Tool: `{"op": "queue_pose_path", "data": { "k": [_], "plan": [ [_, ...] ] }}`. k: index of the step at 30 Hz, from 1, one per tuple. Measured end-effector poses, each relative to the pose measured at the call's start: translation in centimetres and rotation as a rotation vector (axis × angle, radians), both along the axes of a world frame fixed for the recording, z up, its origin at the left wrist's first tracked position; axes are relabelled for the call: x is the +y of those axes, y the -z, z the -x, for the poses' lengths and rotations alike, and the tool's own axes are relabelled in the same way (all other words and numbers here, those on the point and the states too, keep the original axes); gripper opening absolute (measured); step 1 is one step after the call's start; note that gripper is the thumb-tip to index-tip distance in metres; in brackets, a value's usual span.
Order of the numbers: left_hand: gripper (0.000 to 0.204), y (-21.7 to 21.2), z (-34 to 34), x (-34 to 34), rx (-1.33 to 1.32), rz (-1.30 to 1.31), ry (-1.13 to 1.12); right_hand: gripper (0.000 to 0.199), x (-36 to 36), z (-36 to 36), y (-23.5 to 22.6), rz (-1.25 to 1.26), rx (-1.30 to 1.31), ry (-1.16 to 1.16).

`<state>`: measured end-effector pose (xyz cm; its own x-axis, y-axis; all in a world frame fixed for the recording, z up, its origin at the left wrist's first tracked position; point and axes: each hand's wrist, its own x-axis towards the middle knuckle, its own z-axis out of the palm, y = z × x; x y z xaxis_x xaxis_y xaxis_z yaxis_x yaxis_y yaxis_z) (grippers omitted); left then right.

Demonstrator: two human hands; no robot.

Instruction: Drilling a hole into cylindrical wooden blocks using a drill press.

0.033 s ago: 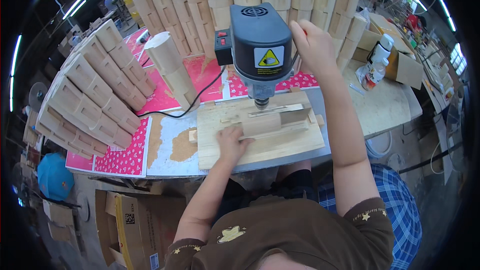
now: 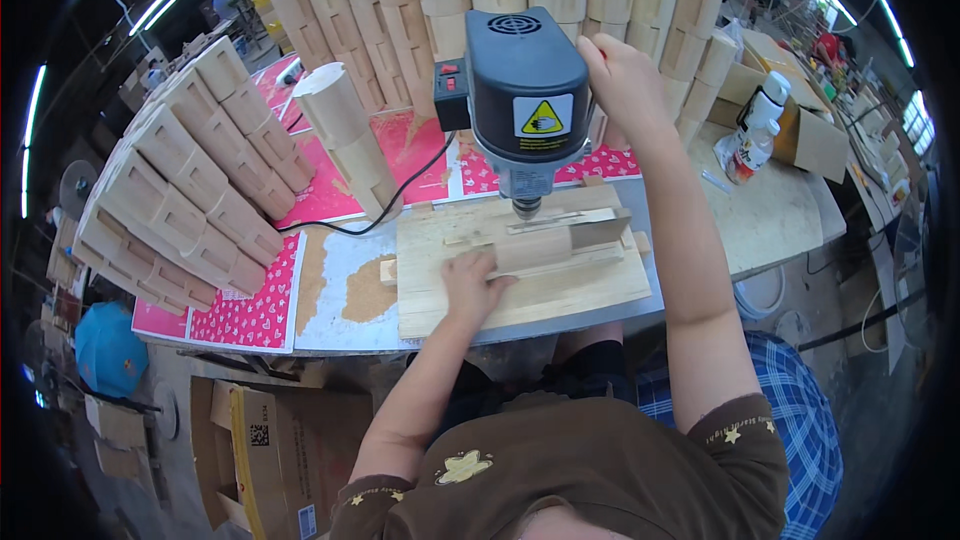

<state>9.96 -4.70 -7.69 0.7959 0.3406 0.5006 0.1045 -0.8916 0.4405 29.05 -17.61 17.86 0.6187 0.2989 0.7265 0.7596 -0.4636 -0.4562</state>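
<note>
The left hand (image 2: 470, 280) lies flat, fingers spread, pressing the wood block (image 2: 545, 245) steady on the board (image 2: 520, 300) under the drill press (image 2: 525, 90). The right hand (image 2: 620, 80) is closed round its lever, far right.

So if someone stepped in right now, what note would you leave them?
Left hand: flat on the wood block, pressing it onto the jig board.
Right hand: raised beside the drill press, seemingly on its lever, which is hidden.
Bit: just above or at the block; contact unclear.
Done: stacks of blocks stand to the left and behind.
Left: whether this block is drilled cannot be told.
</note>
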Motion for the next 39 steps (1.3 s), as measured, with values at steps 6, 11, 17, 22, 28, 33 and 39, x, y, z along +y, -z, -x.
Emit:
{"op": "queue_pose_path", "data": {
  "k": [6,11,17,22,28,33,39],
  "plan": [
    [0.038,0.4,-0.6,-0.1,-0.027,0.131,0.062,0.034,-0.4,0.3,1.2,-0.056,-0.025,-0.062],
    [0.039,-0.4,-1.0,0.4,0.026,0.157,0.064,0.018,-4.7,6.7,3.9,-0.048,0.069,-0.200],
    [0.042,-0.6,-1.0,0.1,0.035,0.167,0.069,0.008,-5.2,7.5,13.8,-0.175,-0.184,-0.260],
    [0.051,-0.1,-1.2,-0.2,0.062,0.152,0.077,0.008,-4.8,6.0,17.4,-0.187,-0.176,-0.313],
    [0.052,-0.5,-0.8,0.2,0.060,0.158,0.065,0.009,-4.9,6.3,9.7,-0.219,-0.211,-0.250],
    [0.051,-0.1,-1.0,0.5,0.025,0.187,0.046,0.022,0.1,0.6,1.8,-0.155,-0.017,-0.125],
    [0.035,-1.3,-1.4,-0.4,-0.004,0.427,0.075,0.027,0.4,0.4,4.7,-0.344,0.068,-0.298]
  ]
}}
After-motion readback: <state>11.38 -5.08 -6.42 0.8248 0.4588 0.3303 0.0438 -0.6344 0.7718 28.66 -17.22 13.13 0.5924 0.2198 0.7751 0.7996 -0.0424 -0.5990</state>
